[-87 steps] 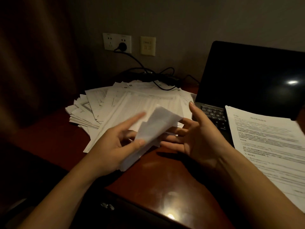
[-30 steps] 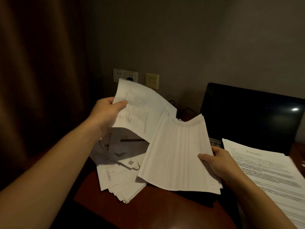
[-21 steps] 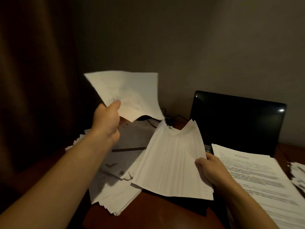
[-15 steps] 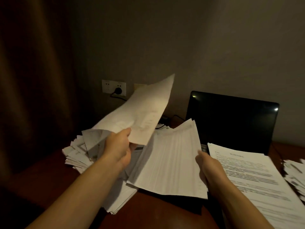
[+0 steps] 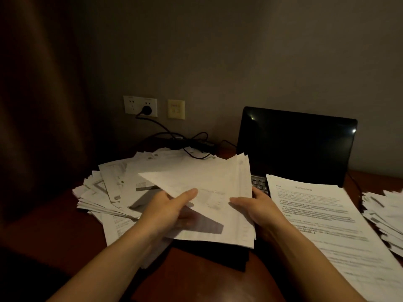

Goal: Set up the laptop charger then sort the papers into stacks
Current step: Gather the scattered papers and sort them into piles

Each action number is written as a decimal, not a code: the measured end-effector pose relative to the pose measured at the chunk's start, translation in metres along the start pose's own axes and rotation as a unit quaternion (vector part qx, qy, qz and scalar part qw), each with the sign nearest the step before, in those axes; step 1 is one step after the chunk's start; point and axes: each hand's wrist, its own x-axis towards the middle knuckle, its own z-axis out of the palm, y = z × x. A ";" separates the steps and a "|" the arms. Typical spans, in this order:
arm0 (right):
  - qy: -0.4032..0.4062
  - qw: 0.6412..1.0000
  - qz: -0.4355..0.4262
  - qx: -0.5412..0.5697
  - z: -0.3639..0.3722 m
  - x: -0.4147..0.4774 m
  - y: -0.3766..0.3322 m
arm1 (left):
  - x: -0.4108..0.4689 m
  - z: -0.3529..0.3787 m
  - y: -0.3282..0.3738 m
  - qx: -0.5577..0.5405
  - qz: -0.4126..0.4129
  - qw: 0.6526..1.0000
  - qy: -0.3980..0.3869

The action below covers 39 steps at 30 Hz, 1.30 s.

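My left hand (image 5: 168, 211) pinches a single white sheet (image 5: 192, 182) by its lower edge, thumb on top, and lays it over a held bundle of papers (image 5: 237, 219). My right hand (image 5: 257, 207) grips that bundle at its right edge, thumb on top. A loose heap of papers (image 5: 109, 192) spreads over the left of the desk. The black charger plug (image 5: 146, 109) sits in the wall socket, and its cable (image 5: 174, 138) runs behind the heap toward the open laptop (image 5: 294, 147), whose screen is dark.
A printed stack (image 5: 322, 216) lies over the laptop's keyboard and the desk to the right. Another pile of papers (image 5: 386, 216) sits at the far right edge. A brown curtain (image 5: 39, 105) hangs at the left. The red-brown desk (image 5: 196, 273) shows in front.
My left hand has brought its sheet down from high in the air onto the bundle in my right hand. The view has tilted down toward the desk.
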 end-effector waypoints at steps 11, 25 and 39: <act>-0.025 0.997 -0.010 0.073 0.004 0.005 0.004 | 0.037 -0.037 -0.017 0.121 0.115 0.979 0.115; -0.044 0.982 -0.181 -0.012 0.001 -0.014 -0.016 | 0.040 -0.035 0.032 0.038 0.112 0.993 -0.011; -0.011 0.970 -0.235 -0.054 0.007 -0.028 -0.001 | 0.021 -0.032 0.001 0.068 0.153 0.982 -0.090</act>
